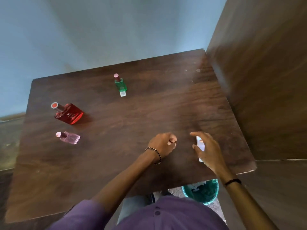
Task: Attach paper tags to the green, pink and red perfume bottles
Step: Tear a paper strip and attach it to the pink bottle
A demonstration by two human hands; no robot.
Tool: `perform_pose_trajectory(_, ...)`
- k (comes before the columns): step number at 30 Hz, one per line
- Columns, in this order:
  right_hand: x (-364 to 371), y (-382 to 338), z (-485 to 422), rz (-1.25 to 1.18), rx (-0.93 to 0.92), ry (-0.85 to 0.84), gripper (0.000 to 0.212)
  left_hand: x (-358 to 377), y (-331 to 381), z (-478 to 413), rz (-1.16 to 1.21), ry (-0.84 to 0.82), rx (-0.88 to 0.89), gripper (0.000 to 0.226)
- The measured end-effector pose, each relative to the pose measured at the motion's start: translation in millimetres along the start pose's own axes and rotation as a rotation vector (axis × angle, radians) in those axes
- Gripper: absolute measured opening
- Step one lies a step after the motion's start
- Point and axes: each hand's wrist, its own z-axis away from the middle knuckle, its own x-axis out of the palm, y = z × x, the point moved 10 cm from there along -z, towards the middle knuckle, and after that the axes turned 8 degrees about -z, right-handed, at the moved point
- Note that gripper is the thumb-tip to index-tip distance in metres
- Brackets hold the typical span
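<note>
Three perfume bottles stand on the dark wooden table [126, 123]. The green bottle [121, 84] is at the back middle, with a white paper tag [122, 93] at its foot. To the left stands the red bottle [69, 114], and the smaller pink bottle [69, 137] sits in front of it. Near the front right, my left hand [163, 144] is curled into a loose fist; I cannot tell whether it holds anything. Beside it, my right hand [207, 151] holds a white sheet of paper tags [200, 144] against its palm, fingers spread.
A brown wooden panel [265, 80] rises along the table's right edge. A pale blue wall stands behind the table. Below the front edge are a teal bin [203, 190] and my purple shirt.
</note>
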Motion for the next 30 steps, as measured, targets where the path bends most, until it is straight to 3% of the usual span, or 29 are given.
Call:
perform_pose_trajectory(6, -21.4, 45.2, 17.9, -0.059, 0.134, -0.051, 0.061, 7.1, 21.5, 2.3, -0.132, -0.011, 0.061, 0.017)
perform_pose_trajectory(22, -22.5, 32.8, 10.0, -0.125, 0.118, 0.080, 0.041, 12.5, 30.0, 0.4, -0.167, -0.024, 0.085, 0.018)
perform_pose_trajectory(30, -23.6, 23.6, 11.6, 0.024, 0.092, 0.146, 0.031, 36.9, 69.0, 9.8, -0.336, -0.093, 0.350, 0.041)
